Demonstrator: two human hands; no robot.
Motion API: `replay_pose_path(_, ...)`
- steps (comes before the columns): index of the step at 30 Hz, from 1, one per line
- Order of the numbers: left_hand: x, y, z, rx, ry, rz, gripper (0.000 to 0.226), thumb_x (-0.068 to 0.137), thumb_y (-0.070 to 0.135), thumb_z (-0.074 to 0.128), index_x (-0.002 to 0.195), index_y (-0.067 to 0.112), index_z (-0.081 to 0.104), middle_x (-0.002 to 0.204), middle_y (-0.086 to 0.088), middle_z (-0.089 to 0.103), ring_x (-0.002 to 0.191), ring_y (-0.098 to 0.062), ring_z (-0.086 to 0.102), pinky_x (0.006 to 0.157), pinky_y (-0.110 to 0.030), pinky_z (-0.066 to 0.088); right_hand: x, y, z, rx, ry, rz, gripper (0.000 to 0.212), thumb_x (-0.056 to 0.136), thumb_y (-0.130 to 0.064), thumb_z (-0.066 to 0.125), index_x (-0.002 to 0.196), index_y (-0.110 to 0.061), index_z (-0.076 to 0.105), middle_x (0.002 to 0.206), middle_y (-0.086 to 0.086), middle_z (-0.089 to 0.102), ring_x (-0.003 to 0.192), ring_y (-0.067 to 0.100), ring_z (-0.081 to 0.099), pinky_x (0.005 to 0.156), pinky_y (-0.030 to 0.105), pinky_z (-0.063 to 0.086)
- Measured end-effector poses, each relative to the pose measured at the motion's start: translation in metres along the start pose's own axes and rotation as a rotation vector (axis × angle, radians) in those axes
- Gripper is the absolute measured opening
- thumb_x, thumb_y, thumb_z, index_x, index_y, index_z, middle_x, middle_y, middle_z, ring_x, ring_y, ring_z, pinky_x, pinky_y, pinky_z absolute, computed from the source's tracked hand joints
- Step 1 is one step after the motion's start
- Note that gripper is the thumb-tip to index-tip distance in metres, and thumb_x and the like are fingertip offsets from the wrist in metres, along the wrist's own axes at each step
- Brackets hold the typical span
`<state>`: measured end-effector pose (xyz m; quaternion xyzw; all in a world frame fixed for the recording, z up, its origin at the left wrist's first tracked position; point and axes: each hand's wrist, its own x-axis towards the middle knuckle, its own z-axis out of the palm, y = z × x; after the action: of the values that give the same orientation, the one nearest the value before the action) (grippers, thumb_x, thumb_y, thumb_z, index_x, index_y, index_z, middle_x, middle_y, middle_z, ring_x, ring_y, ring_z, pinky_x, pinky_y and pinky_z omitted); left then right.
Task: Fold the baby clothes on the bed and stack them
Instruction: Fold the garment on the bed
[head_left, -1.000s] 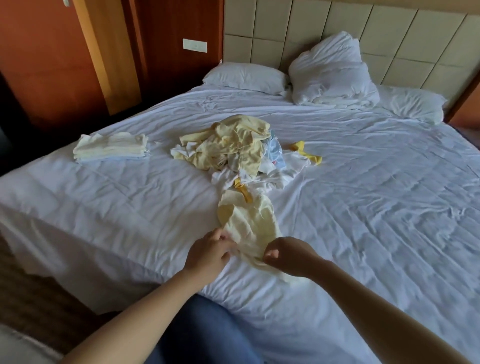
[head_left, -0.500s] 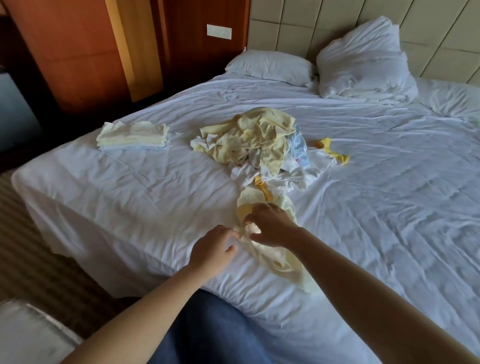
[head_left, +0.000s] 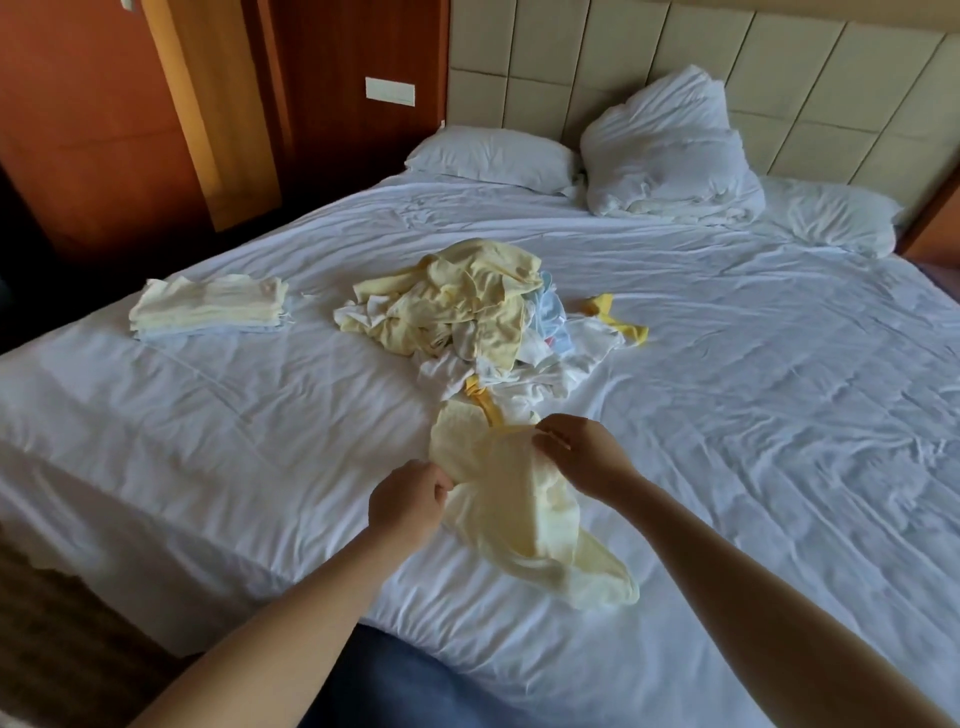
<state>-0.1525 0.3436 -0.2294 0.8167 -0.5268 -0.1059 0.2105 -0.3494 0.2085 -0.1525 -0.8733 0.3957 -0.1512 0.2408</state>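
Nearest the camera, the left hand had its fingers curled round a bunched edge of a pale yellow garment. Just beyond it, the right hand pinched the cloth's upper edge between thumb and fingers. The garment lay crumpled on the near part of the bed between the two hands, one end trailing toward the bed's front edge. It looked light, thin and wholly limp, so it would likely sag and double over wherever it was unsupported, though it seemed neither fragile nor slippery. The sensible hold seemed to be at two corners or seams, one in each hand, so it could be drawn flat before any fold. Its far end appeared to touch the heap of unfolded clothes, yellow, white and pale blue, in the middle of the bed, so a lift might drag a tangled piece along. Farther left, well apart from the heap, sat a folded stack. Pillows lay at the head.
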Motion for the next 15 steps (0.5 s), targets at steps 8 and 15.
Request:
replay_pose_path(8,0.008,0.033,-0.03,-0.163,0.109,0.171,0.012,0.095,0.02,0.055,0.099,0.022,0.066,0.103,0.004,0.061,0.09,-0.017,0.061,0.077,-0.033,0.05,-0.027,0.021,-0.054,0.052,0.161,0.082,0.02,0.09,-0.03,0.048,0.091,-0.031,0.069,0.092,-0.007,0.068,0.088,0.016,0.062,0.075,0.032,0.049)
replay_pose_path(15,0.014,0.09,-0.038,-0.272,0.112,0.356,0.012,0.096,0.015,0.053,0.101,0.018,0.064,0.109,0.007,0.055,0.094,-0.012,0.058,0.078,-0.027,0.042,-0.062,0.036,-0.081,-0.258,0.143,0.203,0.015,0.082,-0.046,0.068,0.08,-0.032,0.069,0.064,-0.014,0.051,0.07,0.008,0.053,0.068,0.024,0.035)
